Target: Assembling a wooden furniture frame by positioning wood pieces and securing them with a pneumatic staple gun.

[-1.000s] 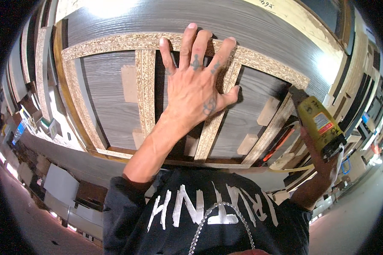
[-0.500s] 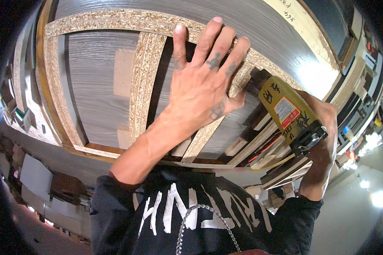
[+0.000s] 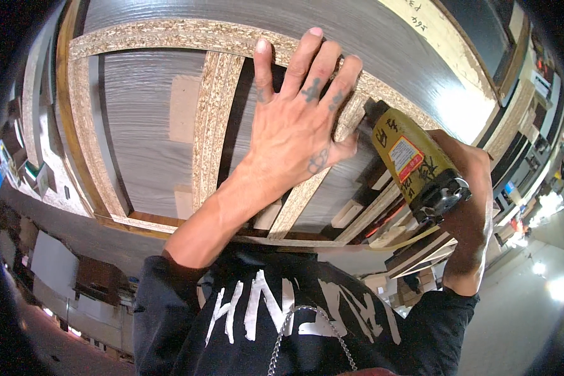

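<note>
Particleboard frame (image 3: 216,119) laid out; left hand (image 3: 291,128) spread over top rail (image 3: 144,36), right hand (image 3: 470,166) gripping olive nailer (image 3: 413,153) near divider (image 3: 304,200). Nailing done/left: can't tell.

We held our left hand (image 3: 297,125) splayed, palm down and pointing forward, left of our gripping right hand (image 3: 469,161).

My left hand (image 3: 294,128) lay with fingers spread across a particleboard frame (image 3: 95,147), its fingertips at the top rail (image 3: 160,36) and its thumb across a crosspiece (image 3: 299,210). My right hand (image 3: 473,164) gripped an olive-yellow handheld tool (image 3: 413,160), its dark nose (image 3: 375,111) close beside that crosspiece; contact could not be discerned. Grey wood-grain panelling (image 3: 145,119) appeared between the frame's members, and my black shirt (image 3: 166,319) occupied the lower field.
</note>
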A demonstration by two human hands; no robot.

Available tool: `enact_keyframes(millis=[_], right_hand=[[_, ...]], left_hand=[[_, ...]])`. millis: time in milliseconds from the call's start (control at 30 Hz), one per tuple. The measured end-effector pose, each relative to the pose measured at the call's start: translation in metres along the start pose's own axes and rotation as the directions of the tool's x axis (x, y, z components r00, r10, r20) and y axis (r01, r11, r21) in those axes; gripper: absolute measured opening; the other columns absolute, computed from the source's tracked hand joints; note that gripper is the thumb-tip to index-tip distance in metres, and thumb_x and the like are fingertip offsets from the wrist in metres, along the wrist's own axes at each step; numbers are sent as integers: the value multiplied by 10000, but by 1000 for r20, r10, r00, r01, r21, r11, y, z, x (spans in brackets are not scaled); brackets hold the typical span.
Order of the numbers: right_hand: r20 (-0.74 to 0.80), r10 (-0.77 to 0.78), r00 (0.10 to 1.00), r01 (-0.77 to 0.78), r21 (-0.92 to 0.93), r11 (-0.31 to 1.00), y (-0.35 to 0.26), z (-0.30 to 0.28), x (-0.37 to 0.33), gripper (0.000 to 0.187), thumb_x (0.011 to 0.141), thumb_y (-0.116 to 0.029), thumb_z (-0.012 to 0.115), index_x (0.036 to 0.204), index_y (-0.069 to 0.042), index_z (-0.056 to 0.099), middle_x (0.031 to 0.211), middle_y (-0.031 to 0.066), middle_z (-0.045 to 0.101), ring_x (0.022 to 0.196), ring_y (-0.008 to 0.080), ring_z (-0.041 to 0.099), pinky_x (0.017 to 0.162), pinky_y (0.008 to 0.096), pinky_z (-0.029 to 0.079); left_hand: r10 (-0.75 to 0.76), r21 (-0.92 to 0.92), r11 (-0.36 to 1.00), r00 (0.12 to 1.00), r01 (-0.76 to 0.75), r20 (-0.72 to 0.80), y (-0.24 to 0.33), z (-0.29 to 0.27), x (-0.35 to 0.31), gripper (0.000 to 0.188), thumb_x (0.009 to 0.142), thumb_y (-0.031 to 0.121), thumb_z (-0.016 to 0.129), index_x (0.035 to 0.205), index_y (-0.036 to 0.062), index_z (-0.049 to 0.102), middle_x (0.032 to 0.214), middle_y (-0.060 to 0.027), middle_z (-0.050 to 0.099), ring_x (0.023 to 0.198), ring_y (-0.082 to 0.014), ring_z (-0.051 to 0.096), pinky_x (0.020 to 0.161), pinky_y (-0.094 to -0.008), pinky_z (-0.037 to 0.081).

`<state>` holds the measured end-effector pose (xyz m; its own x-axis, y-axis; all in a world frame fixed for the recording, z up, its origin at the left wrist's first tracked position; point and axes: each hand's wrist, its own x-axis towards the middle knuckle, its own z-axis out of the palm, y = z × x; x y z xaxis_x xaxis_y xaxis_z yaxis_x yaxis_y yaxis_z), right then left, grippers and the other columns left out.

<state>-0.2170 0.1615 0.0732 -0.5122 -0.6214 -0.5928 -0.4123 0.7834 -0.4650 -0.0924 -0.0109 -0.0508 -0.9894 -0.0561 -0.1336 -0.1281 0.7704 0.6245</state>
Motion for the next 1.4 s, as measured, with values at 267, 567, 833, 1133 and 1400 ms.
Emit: enact_keyframes(millis=[267,567,833,1133,1400], right_hand=[[-60,-39,997,39,10,999,26,11,-15,582,605,-28,790,1161,24,625,1094,177,683,981,344,648,867,417,488],[-30,25,999,-28,-105,994,-3,0,0,516,626,-76,766,1117,26,645,1050,194,682,1030,353,627,889,398,473],[-40,88,995,-85,82,993,-2,9,11,390,694,-151,706,1028,44,650,832,201,677,752,341,677,722,368,517],[-123,-139,983,102,-264,959,-8,7,-9,689,601,-144,844,1230,-10,596,1049,174,662,937,280,630,843,358,516],[-249,244,937,-262,-44,964,-2,24,-62,432,755,-206,848,1094,-5,670,982,107,726,907,168,688,793,311,555]], left_hand=[[6,24,1000,997,-4,-71,-3,1,0,1040,476,480,823,1383,166,421,1397,-89,386,1426,-297,239,1123,-620,8],[0,-45,999,997,-3,-76,-3,4,1,1077,470,450,824,1408,145,390,1401,-81,395,1426,-279,246,1139,-587,12],[26,-94,995,999,-29,-34,-5,-3,-1,1000,592,455,796,1414,71,374,1422,-114,383,1443,-287,201,1154,-601,-12],[32,-2,999,999,-32,-39,-5,-15,-4,1008,612,505,796,1446,142,363,1444,-70,382,1440,-263,234,1143,-612,43],[-48,319,948,990,2,134,-73,-108,-6,950,813,613,647,1480,47,279,1467,-245,257,1407,-440,199,1140,-618,122]])
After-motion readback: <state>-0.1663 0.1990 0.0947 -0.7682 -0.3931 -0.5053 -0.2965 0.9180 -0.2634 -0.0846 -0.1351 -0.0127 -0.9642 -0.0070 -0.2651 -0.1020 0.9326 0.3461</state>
